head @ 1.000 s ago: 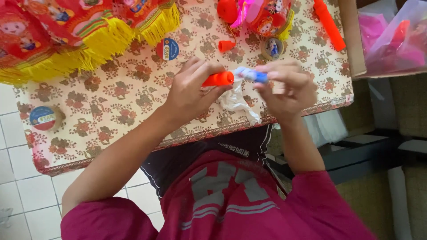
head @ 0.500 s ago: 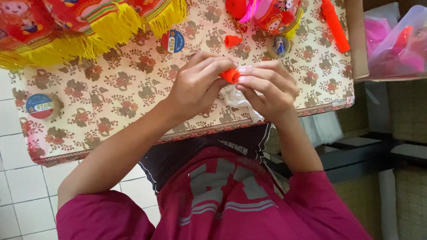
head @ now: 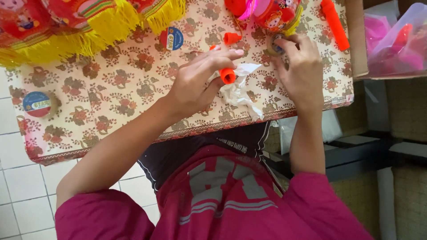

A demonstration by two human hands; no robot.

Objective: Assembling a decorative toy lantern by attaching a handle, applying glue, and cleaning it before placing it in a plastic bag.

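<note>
Orange tube (head: 227, 75): over the worktop (head: 111, 93), pinched at its end by the left hand (head: 195, 82).
Right hand (head: 302, 66): right of the tube, fingertips gripping a tape roll (head: 275, 44).
White wrap (head: 240, 91): just beneath the tube.
Step, judged: fetching tape, which calls for a steady tube.

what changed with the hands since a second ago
The right hand let go of the orange tube and reached up to a tape roll near the table's far edge. The left hand still holds the tube over the crumpled white paper. Lanterns stayed put.
</note>
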